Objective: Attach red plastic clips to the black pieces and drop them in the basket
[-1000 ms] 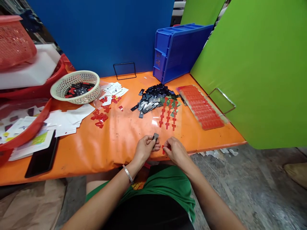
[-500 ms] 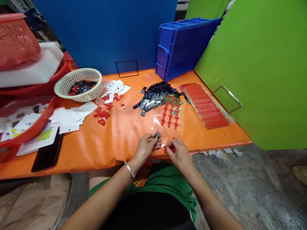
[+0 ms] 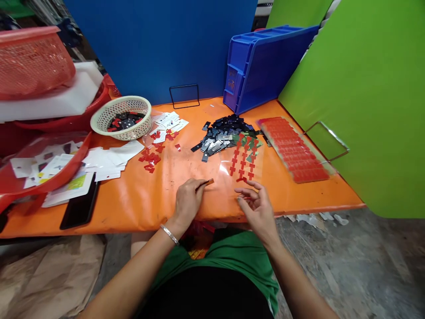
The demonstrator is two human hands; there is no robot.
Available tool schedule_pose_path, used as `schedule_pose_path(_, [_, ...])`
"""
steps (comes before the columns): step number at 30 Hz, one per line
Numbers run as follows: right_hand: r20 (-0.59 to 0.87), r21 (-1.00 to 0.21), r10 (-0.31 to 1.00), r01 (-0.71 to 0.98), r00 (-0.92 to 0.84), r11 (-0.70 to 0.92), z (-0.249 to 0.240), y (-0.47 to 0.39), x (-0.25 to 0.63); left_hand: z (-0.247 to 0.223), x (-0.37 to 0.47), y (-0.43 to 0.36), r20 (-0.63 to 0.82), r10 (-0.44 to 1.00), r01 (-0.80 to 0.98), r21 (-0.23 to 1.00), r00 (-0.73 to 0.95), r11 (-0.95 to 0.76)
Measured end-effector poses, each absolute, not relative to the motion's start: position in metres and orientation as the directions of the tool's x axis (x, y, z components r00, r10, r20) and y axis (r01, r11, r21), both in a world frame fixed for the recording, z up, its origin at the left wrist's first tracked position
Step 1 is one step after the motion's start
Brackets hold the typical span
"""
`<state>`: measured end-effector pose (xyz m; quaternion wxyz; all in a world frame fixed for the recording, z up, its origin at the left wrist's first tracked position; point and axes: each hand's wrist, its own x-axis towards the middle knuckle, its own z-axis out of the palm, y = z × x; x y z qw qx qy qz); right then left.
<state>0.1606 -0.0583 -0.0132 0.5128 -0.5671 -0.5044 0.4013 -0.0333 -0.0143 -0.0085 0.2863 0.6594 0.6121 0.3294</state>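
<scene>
My left hand (image 3: pixel 190 198) pinches a small dark flat plate (image 3: pixel 209 182), held edge-on over the table. To the right, my right hand (image 3: pixel 258 208) has its fingers apart and curved, with nothing visible between them. Just beyond its fingertips is a red piece (image 3: pixel 241 179); whether a finger touches it I cannot tell. Rows of red T-shaped pieces (image 3: pixel 242 164) lie on a clear sheet ahead of that hand. Behind them is a heap of dark flat plates (image 3: pixel 219 135), some greenish at the right side.
Loose red pieces (image 3: pixel 151 159) lie to the left, near white papers (image 3: pixel 109 157) and a cream basket (image 3: pixel 146 126) of black and red pieces. A dark phone-like slab (image 3: pixel 79 210) lies at front left. A red-striped sheet (image 3: pixel 295 150) and blue crate (image 3: pixel 275 66) stand right.
My left hand has shifted left and turned the dark plate edge-on. My right hand has moved right and its fingers have opened from a pinch near a red piece. The view has shifted slightly left.
</scene>
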Motion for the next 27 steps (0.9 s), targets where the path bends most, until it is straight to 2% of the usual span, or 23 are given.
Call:
schedule_pose_path(3, [0.244, -0.909, 0.969, 0.339, -0.034, 0.241, -0.017, -0.051, 0.131, -0.017, -0.059, -0.013, 0.215, 0.975, 0.773, 0.608, 0.058, -0.180])
schedule_pose_path(7, [0.427, -0.687, 0.850, 0.500, -0.310, 0.527, -0.030, -0.033, 0.102, -0.031, -0.070, -0.014, 0.267, 0.961, 0.789, 0.574, 0.075, -0.221])
schedule_pose_path(10, [0.470, -0.538, 0.782, 0.569, -0.409, 0.622, -0.038, -0.023, 0.096, -0.037, -0.071, -0.013, 0.270, 0.959, 0.791, 0.566, 0.090, -0.233])
schedule_pose_path(13, [0.474, -0.475, 0.771, 0.613, -0.426, 0.631, -0.041, -0.019, 0.095, -0.037, -0.072, -0.012, 0.262, 0.958, 0.786, 0.565, 0.119, -0.252])
schedule_pose_path(18, [0.484, -0.467, 0.776, 0.631, -0.403, 0.619, -0.042, -0.019, 0.093, -0.036, -0.073, -0.013, 0.272, 0.951, 0.797, 0.538, 0.143, -0.274])
schedule_pose_path(22, [0.475, -0.511, 0.794, 0.615, -0.380, 0.601, -0.045, -0.020, 0.091, -0.035, -0.072, -0.017, 0.261, 0.949, 0.819, 0.497, 0.175, -0.287])
schedule_pose_path(25, [0.452, -0.597, 0.818, 0.561, -0.356, 0.574, -0.045, -0.023, 0.090, -0.033, -0.072, -0.016, 0.252, 0.954, 0.816, 0.510, 0.161, -0.273])
schedule_pose_path(27, [0.425, -0.716, 0.858, 0.473, -0.286, 0.513, -0.041, -0.024, 0.092, -0.029, -0.072, -0.014, 0.228, 0.966, 0.793, 0.562, 0.122, -0.233])
